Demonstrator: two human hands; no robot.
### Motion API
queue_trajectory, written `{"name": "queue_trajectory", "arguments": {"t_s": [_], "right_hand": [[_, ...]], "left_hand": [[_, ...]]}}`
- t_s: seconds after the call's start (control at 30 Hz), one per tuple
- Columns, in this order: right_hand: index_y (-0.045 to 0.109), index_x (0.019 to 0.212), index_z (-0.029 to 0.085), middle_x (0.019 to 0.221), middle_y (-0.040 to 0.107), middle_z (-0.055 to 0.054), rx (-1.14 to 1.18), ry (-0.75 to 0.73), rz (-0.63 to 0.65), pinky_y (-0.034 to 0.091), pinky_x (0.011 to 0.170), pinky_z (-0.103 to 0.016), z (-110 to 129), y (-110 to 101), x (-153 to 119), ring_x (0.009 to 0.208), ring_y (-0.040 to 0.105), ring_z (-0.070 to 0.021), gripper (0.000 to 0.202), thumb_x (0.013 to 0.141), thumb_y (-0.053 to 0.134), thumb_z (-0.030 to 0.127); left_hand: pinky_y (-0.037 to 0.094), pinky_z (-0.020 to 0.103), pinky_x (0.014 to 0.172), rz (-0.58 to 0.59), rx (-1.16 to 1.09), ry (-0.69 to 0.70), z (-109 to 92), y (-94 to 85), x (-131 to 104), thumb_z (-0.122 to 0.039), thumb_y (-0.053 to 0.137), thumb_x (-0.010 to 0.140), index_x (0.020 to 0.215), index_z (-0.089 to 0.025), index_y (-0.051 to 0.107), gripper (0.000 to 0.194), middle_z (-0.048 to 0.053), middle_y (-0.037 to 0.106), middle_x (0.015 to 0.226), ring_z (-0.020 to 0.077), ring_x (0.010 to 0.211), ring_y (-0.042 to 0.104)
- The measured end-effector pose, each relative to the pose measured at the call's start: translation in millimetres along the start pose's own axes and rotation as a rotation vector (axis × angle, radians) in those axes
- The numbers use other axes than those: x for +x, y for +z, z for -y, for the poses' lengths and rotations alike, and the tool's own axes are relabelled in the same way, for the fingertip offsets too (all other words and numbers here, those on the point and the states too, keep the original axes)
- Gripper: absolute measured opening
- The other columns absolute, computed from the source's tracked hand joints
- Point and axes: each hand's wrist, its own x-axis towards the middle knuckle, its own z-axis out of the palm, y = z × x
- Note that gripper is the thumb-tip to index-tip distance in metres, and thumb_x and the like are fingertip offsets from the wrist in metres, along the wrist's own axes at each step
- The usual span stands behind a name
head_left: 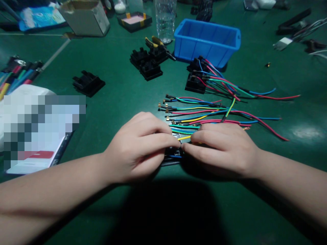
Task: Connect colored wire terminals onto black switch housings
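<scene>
A small black plastic housing [175, 150] lies on the green table between my hands, mostly covered by fingers. My left hand [143, 148] closes round its left side, thumb tucked out of sight. My right hand [224, 149] pinches at a yellow wire [184, 137] that runs to the housing; its fingertips nearly meet those of the left. A blue wire [174, 157] shows along the near side of the housing. Just beyond my knuckles lies a spread of coloured wires [194, 112] with brass terminals at their left ends.
Two wired black housings [195, 82] sit before a blue bin [206, 42]. Bare black housings [150, 69] lie by yellow-handled pliers [154, 42], another housing [88, 83] farther left. A clear bottle [165, 22] and a cardboard box [85, 18] stand behind. A blurred-out phone [43, 136] is at left.
</scene>
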Motion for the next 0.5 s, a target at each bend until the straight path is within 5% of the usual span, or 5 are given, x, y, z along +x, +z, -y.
{"name": "queue_trajectory", "arguments": {"t_s": [0.17,0.5], "right_hand": [[0.069,0.099,0.025,0.08,0.064,0.0,0.019,0.041,0.051,0.029,0.059,-0.032,0,0,1,0.07,0.051,-0.0161,0.029,0.102,0.041,0.022],[0.07,0.097,0.024,0.081,0.065,-0.001,0.015,0.024,-0.001,0.029,0.06,-0.032,0,2,-1,0.071,0.051,-0.0164,0.031,0.102,0.039,0.02]], "left_hand": [[0.044,0.036,0.079,0.045,0.005,0.089,-7,-3.2,0,-0.011,0.054,0.086,0.095,-0.019,0.058,0.013,0.003,0.074,0.09,0.0179,0.083,0.062],[0.039,0.033,0.066,0.1,0.142,0.05,-13,-0.2,6,-0.013,0.048,0.092,0.088,-0.018,0.059,0.014,0.001,0.071,0.078,0.0172,0.073,0.058]]}}
